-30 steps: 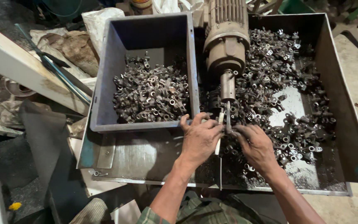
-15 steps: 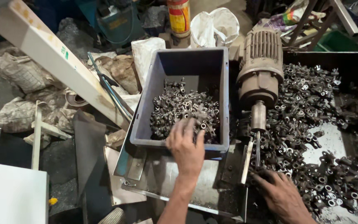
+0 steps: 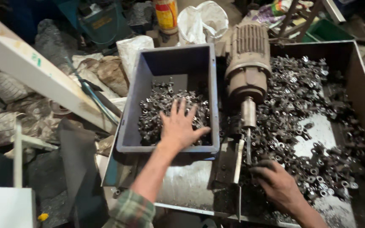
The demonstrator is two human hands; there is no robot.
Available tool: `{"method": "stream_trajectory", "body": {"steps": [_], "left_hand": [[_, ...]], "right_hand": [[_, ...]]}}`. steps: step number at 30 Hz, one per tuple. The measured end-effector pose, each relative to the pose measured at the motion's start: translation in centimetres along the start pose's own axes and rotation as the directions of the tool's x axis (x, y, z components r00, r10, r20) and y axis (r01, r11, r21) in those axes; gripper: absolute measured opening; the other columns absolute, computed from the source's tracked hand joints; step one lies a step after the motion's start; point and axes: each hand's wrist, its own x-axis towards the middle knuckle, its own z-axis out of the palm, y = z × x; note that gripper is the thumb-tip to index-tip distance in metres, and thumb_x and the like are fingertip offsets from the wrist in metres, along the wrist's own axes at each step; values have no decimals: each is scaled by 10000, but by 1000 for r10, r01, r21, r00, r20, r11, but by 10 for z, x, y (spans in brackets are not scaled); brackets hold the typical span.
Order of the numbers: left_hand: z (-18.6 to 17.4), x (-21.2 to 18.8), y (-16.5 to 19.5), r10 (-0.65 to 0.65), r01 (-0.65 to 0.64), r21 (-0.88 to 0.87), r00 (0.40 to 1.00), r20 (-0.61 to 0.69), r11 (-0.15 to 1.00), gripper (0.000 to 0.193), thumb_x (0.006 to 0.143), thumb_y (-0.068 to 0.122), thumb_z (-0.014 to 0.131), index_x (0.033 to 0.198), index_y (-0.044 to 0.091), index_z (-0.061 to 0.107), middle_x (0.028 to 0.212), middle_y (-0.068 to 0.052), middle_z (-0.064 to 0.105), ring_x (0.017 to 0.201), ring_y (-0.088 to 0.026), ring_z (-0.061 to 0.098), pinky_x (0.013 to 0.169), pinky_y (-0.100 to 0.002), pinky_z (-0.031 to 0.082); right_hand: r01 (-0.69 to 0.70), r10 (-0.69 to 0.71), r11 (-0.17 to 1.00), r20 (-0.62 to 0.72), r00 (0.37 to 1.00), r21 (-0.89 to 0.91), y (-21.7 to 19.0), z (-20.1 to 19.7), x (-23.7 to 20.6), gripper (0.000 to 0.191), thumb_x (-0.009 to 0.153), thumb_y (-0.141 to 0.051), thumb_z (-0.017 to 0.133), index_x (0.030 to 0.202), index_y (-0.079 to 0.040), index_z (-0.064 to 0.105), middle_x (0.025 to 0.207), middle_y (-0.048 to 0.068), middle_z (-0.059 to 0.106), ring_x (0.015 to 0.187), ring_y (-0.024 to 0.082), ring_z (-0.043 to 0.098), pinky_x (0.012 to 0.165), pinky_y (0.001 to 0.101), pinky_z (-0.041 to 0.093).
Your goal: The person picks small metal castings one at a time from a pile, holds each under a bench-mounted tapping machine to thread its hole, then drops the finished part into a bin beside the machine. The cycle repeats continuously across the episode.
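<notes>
Mostly clutter on the far left: a pale slanted beam [image 3: 34, 71] cut off by the top-left edge, crumpled sacks [image 3: 5, 122] under it, dim and hard to make out. A dark flat sheet [image 3: 79, 169] leans beside the bin. A plaid sleeve [image 3: 129, 211] is cut off at the bottom edge.

Next, the grey plastic bin [image 3: 134, 90], part filled with small metal nuts [image 3: 153, 109]. The left hand [image 3: 180, 126] lies flat on that pile, fingers [image 3: 178, 107] spread and released, palm down, touching the nuts; whether any nut sits under the palm is hidden. The bin's near edge overhangs a steel tray [image 3: 186, 185].

Right of the bin, an electric motor [image 3: 248, 63] points its shaft [image 3: 248, 113] down toward a thin bit [image 3: 248, 147]; the tip is hard to see against dark scrap.

Then the right hand [image 3: 277, 183], grimy, low in the open metal box [image 3: 360, 80], just beside the bit's lower end. Its fingers [image 3: 262, 165] are curled among a second heap of loose nuts [image 3: 300, 97]; cannot tell if they pinch one, too dark. Wrist is cut off at the bottom. The box's right wall runs out of view.
</notes>
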Motion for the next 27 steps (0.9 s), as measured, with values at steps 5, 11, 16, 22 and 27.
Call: {"method": "stream_trajectory", "body": {"steps": [5,11,16,22,27], "left_hand": [[1,22,-14,177,-172,126,984,-29,977,913,798,743,613,1494,170,466,1576,-208,364,1476,-425,273,1106,-701,241],[1,42,-33,192,-184,113,979,-63,976,883,838,722,576,1520,171,473,1532,-156,455,1443,-376,367,1107,-678,318],[-2,72,-53,-105,100,-35,976,-191,994,937,860,725,553,1536,92,410,1551,-179,431,1451,-383,345,1098,-745,243],[3,86,-50,-173,184,5,936,-305,983,885,900,659,598,1503,36,424,1518,-228,423,1438,-444,304,1059,-797,124],[15,28,-5,115,-207,-138,865,-489,969,540,922,488,727,1269,81,659,1384,-152,601,1392,-314,477,1149,-677,232]], "right_hand": [[-584,617,666,99,781,464,5,-16,-21,337,899,-65,782,1235,-66,761,1044,185,787,846,324,683,701,447,574],[-323,630,330,48,775,887,6,-6,-39,347,835,-69,730,1182,-57,736,1062,109,759,946,118,711,858,266,568],[-434,704,147,214,677,889,-7,11,-31,286,846,-55,735,1129,-23,760,990,137,786,829,194,705,736,344,581],[-288,672,38,189,716,957,-21,26,-13,257,861,-37,724,1111,19,732,941,114,758,780,181,697,690,338,593],[-263,645,148,108,756,954,-27,30,-6,261,890,-18,721,1140,58,712,964,120,753,790,154,704,721,303,593]]}}
